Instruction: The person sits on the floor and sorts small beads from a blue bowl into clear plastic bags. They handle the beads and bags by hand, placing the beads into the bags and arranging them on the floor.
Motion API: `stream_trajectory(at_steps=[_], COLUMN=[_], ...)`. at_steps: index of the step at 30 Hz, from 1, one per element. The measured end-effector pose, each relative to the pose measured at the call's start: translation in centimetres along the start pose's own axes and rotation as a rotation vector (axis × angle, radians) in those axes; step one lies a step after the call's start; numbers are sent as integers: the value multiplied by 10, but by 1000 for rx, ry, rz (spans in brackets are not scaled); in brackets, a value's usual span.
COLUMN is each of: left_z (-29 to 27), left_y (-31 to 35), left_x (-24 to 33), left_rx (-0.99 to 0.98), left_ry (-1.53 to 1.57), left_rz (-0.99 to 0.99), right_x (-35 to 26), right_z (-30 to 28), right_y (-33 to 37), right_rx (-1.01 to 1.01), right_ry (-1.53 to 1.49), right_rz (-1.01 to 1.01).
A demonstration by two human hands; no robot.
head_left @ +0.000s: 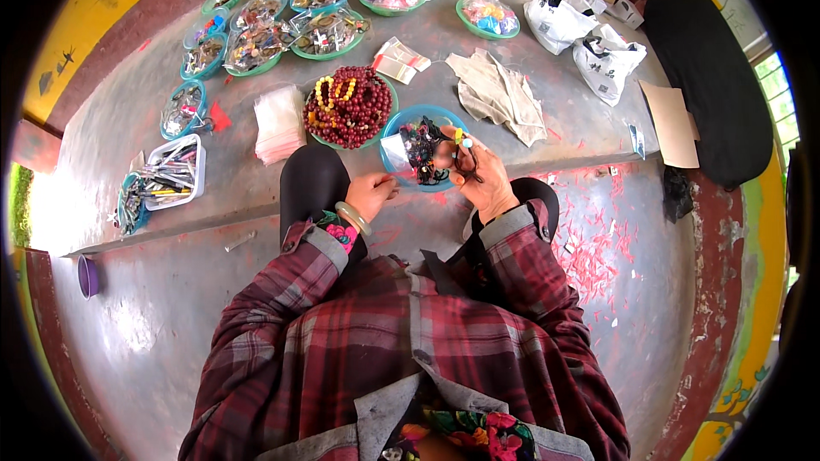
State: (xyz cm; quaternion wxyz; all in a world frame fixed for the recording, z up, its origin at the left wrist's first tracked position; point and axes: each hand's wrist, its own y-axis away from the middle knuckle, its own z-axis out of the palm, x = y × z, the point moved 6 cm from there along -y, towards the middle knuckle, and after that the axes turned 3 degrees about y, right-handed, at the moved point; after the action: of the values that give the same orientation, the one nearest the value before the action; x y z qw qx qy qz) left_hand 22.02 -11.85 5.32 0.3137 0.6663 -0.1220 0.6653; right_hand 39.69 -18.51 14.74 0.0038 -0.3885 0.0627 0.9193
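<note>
Over the blue basin's (400, 122) right edge, I have the right hand (490, 183) pinching a dark beaded cord (466, 154) between thumb and fingers. The left hand (369, 196), below and left of the basin, is curled; I can't tell whether it holds anything. I'd lift the cord gently, clear of the dark tangle (423, 147) inside the basin, so nothing snags.

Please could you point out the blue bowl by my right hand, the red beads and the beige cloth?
Blue bowl (397, 123): head view, inner wall, upper left.
Red beads (357, 116): head view, middle of the heap.
Beige cloth (500, 96): head view, middle of its surface.
</note>
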Motion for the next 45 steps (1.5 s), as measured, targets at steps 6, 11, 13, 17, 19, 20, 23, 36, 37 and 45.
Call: stream_trajectory(at_steps=[6,11,13,17,19,20,23,36,37,45], left_z=[3,0,0,1,1,1,-1,0,-1,2], left_y=[-1,-2,-1,-1,0,1,-2,-2,-1,-2], left_x=[7,2,3,1,3,5,-2,-2,-2,-1], left_rx=[-9,-3,4,-7,-11,-13,12,-19,-18,-63], left_ry=[-233,-196,-203,-188,-182,-178,-147,-214,-226,-272], left_rz=[48,24,26,18,26,30,66,26,25,47], right_x=[-3,-3,1,6,9,10,13,17,16,17], right_z=[1,8,10,13,17,17,20,15,16,27], right_y=[7,10,9,11,12,12,13,7,8,10], right_rx=[135,226,188,97,28,45,87,109,132,-8], right_ry=[123,134,56,261,250,292,398,888,904,1572], right_rz=[48,125,173,193,242,241,240,-23,-16,-413])
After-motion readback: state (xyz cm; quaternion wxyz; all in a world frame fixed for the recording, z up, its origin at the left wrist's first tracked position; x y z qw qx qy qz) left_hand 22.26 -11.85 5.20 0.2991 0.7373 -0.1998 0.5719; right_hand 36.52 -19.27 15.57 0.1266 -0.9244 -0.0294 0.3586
